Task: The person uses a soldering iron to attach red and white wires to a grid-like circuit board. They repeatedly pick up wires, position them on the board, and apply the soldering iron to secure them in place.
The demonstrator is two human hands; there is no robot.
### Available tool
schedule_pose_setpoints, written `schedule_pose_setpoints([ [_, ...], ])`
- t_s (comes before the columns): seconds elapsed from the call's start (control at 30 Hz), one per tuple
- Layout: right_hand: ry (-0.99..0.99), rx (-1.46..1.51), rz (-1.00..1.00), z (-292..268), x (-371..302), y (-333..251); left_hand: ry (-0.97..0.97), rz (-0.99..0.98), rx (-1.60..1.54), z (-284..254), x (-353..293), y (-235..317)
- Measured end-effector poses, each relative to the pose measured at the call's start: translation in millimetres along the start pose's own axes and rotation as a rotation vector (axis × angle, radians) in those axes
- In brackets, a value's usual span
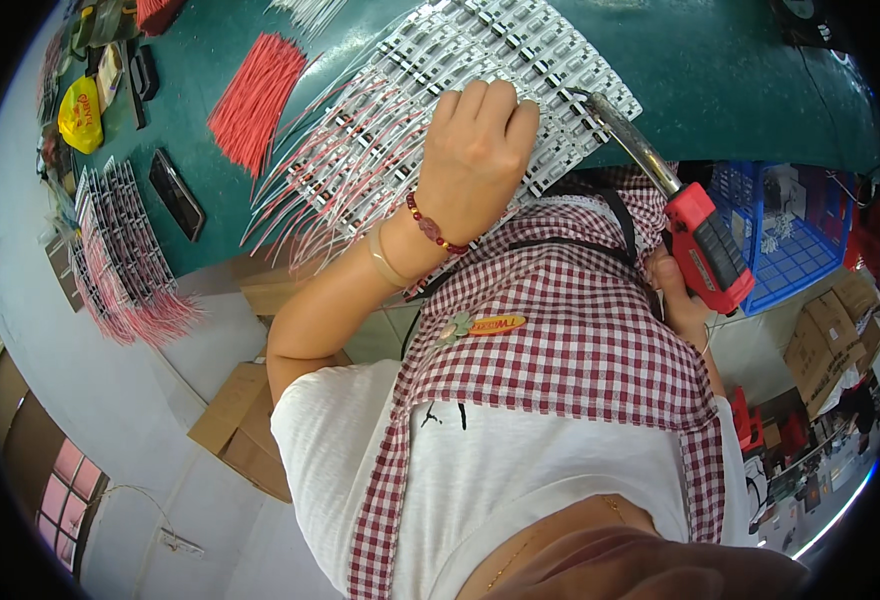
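My left hand (480,140) is closed, knuckles up, over a grey panel (570,60) set with rows of small metal-and-plastic parts. Its fingertips are hidden, so what they hold cannot be made out. Thin red and white wires (330,180) fan out from the panel's left side, beside my left wrist. In my right hand (672,285), partly behind the tool, is a red and black soldering gun (705,245). Its metal barrel points up and left, with the bent tip over the panel's right part.
On the green table (720,80) lie a bundle of red wires (255,100), a black phone (176,193) and a yellow bag (81,115). A second wired panel (120,225) is at the table's left edge. A blue plastic crate (795,255) stands at right, near cardboard boxes (825,340).
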State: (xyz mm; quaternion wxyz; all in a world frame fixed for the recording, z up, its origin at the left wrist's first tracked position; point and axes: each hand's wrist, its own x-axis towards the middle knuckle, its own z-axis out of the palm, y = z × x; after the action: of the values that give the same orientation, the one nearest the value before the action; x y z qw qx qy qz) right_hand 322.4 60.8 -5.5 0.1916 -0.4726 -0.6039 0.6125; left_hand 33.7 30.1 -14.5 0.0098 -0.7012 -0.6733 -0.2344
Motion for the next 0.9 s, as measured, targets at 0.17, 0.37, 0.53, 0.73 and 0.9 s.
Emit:
schedule_pose_setpoints([
  [0.17,-0.070,0.047,-0.022,-11.5,-5.7,12.4,0.070,0.002,-0.023,-1.5,-0.5,6.3],
  [0.37,-0.051,-0.026,0.011,-11.2,-12.8,15.8,0.049,-0.020,-0.070,4.3,-4.3,10.2],
  [0.53,-0.052,-0.072,0.010,-10.6,-11.6,16.5,0.056,-0.017,-0.077,5.6,-4.2,10.1],
  [0.73,-0.078,-0.103,-0.008,-13.7,-11.5,25.6,0.045,-0.021,-0.066,5.2,-3.9,10.5],
  [0.9,-0.048,-0.006,0.013,-13.7,-13.4,19.1,0.011,-0.030,-0.029,2.5,-2.6,12.4],
])
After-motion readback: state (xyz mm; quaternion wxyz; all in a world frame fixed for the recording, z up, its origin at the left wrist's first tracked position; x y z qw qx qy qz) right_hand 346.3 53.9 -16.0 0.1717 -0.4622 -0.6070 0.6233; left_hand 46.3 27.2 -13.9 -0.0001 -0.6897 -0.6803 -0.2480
